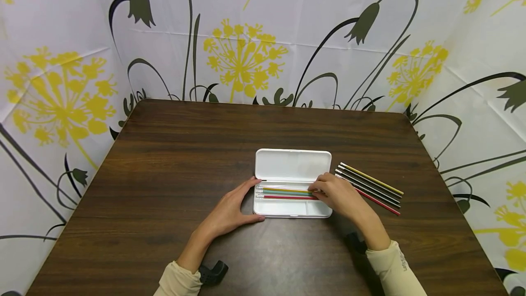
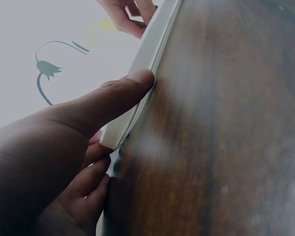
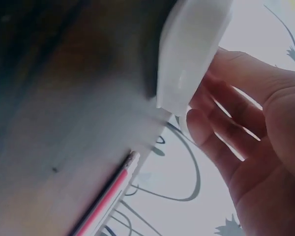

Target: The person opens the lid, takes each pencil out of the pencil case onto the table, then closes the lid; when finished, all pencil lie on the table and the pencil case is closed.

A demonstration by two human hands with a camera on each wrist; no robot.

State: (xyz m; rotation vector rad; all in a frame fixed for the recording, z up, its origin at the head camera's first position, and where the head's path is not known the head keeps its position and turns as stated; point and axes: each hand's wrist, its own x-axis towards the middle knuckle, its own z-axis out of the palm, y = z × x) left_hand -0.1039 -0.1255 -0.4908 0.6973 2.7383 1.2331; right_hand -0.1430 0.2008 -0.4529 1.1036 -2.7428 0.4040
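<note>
A white pencil case (image 1: 279, 208) lies on the table with its lid (image 1: 293, 164) raised at the back. My left hand (image 1: 225, 211) grips its left end, thumb at the front edge and fingers at the back corner. Inside lie a yellow pencil (image 1: 283, 190), a blue-green pencil (image 1: 285, 192) and a red pencil (image 1: 289, 198), lengthwise with their eraser ends to the left. My right hand (image 1: 339, 194) reaches over the right end, thumb and fingers pinching at a pencil there and hiding the right ends. In the right wrist view, the case wall (image 3: 187, 59) covers its fingertips.
Right of the case, several pencils lie side by side at a slant on the brown wooden table (image 1: 164, 150), among them a yellow pencil (image 1: 371, 178) and a red pencil (image 1: 380, 202). A flower-printed curtain (image 1: 308, 35) hangs behind the table.
</note>
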